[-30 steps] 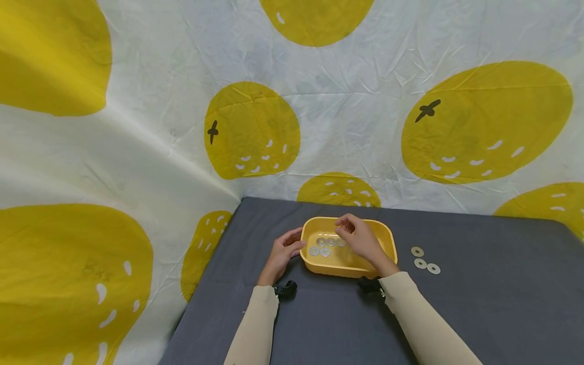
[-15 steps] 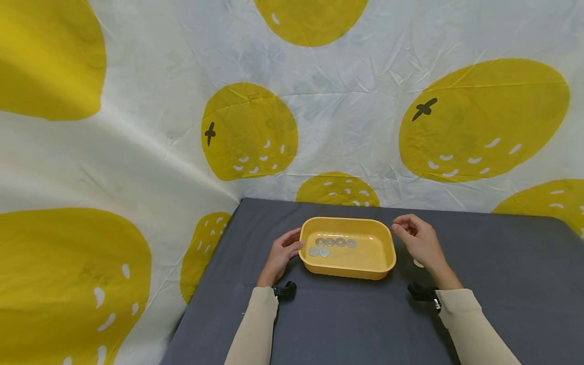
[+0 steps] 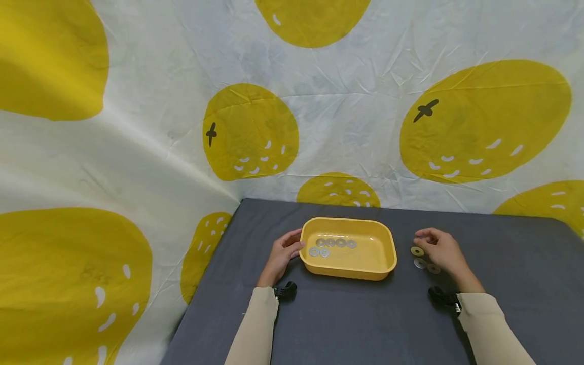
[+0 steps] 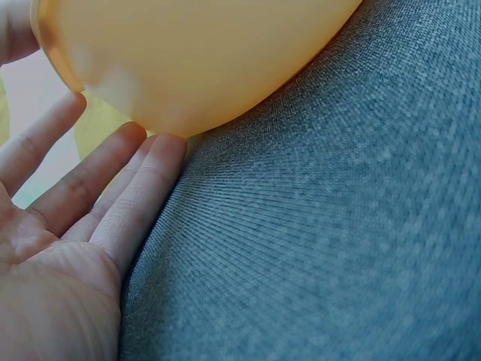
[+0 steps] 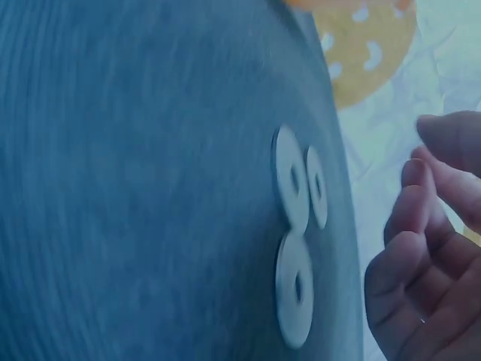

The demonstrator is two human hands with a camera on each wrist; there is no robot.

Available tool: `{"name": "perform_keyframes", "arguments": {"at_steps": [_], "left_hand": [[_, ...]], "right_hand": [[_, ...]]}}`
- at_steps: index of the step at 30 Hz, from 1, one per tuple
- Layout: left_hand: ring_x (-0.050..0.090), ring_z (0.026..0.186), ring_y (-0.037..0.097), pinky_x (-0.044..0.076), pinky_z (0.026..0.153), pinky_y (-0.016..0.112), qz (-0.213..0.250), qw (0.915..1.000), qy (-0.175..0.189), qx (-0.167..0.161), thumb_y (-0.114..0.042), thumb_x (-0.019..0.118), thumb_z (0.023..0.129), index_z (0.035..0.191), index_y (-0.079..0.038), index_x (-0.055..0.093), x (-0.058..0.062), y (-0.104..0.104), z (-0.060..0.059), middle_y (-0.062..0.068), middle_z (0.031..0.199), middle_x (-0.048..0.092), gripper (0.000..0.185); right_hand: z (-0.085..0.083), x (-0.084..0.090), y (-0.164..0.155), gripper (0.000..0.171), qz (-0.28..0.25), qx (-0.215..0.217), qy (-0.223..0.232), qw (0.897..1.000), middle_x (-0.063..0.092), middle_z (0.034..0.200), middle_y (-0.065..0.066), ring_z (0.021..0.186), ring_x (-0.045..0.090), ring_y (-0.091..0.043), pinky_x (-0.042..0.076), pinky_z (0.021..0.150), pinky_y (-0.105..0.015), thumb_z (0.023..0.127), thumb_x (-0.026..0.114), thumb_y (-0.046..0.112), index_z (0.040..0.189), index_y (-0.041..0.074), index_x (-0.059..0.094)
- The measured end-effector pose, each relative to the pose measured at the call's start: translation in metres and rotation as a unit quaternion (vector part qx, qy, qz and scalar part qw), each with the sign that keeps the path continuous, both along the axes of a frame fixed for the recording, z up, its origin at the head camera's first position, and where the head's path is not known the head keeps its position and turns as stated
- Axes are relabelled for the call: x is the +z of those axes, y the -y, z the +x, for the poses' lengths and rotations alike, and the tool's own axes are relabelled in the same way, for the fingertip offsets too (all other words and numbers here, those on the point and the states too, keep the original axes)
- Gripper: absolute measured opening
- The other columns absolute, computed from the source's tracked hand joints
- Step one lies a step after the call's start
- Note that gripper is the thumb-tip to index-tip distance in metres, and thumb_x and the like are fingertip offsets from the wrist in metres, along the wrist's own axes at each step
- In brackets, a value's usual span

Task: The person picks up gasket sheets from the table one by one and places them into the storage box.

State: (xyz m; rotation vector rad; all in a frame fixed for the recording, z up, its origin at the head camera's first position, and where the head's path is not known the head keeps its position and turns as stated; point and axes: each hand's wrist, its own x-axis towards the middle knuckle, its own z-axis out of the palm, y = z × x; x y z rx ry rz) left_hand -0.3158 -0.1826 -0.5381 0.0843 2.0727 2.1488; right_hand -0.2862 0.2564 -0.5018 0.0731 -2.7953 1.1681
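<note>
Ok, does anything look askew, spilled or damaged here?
Nothing stands out. The tray sits upright, with six washers in rows of four and two. Three more washers lie on the table near the right hand, and the left hand touches the tray's end. I see no spill or damage.

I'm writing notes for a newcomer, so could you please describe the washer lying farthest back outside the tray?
On the dark grey table, find the yellow tray. Right of it, by the person's right hand, three flat washers lie close together. The farthest washer from the person is the one; it looks yellowish in the head view, unlike its greyer neighbours.
</note>
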Motion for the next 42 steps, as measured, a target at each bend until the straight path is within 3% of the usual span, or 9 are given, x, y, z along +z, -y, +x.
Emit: {"name": "perform_keyframes", "arguments": {"at_steps": [5,11,22,31,42], "left_hand": [[0.065,0.119,0.022,0.059,0.094,0.034,0.015,0.9999,-0.007,-0.005,-0.015,0.071,0.096,0.143,-0.018,0.061,-0.001,0.0,0.0,0.015,0.138,0.063,0.048],[0.064,0.122,0.026,0.06,0.09,0.03,0.032,0.9993,-0.015,-0.01,-0.012,0.072,0.095,0.143,-0.015,0.061,-0.002,0.0,-0.001,0.018,0.137,0.063,0.05],[0.064,0.123,0.026,0.059,0.092,0.03,0.021,0.9995,-0.018,-0.015,-0.017,0.074,0.094,0.143,-0.019,0.061,-0.005,0.002,-0.002,0.016,0.139,0.063,0.051],[0.064,0.124,0.028,0.059,0.093,0.031,0.018,0.9995,-0.021,-0.015,-0.017,0.073,0.095,0.144,-0.018,0.06,-0.006,0.003,-0.002,0.017,0.139,0.062,0.05],[0.065,0.12,0.023,0.059,0.094,0.032,0.012,0.9997,-0.019,-0.012,-0.018,0.073,0.095,0.143,-0.02,0.061,-0.007,0.003,-0.002,0.016,0.138,0.063,0.05]], "right_hand": [[-0.002,-0.004,-0.012,0.031,0.031,0.022,0.022,0.999,0.066,0.091,-0.012,0.075,0.056,-0.017,0.045,0.06,-0.031,0.099,0.067,0.016,0.122,-0.005,0.066],[-0.004,-0.005,-0.021,0.031,0.039,0.06,0.058,0.996,0.064,0.085,-0.008,0.065,0.052,-0.013,0.044,0.056,-0.028,0.097,0.069,0.012,0.123,-0.005,0.067],[-0.009,-0.006,-0.025,0.033,0.05,0.121,0.073,0.989,0.062,0.083,-0.006,0.064,0.05,-0.01,0.042,0.055,-0.026,0.095,0.069,0.009,0.125,-0.006,0.067],[-0.014,-0.006,-0.024,0.028,0.068,0.127,0.084,0.986,0.058,0.082,-0.004,0.066,0.05,-0.013,0.043,0.056,-0.026,0.095,0.068,0.006,0.12,-0.004,0.068],[-0.015,-0.006,-0.021,0.021,0.081,0.138,0.066,0.985,0.054,0.082,-0.004,0.07,0.047,-0.013,0.037,0.062,-0.026,0.093,0.07,0.004,0.112,-0.002,0.065]]}}
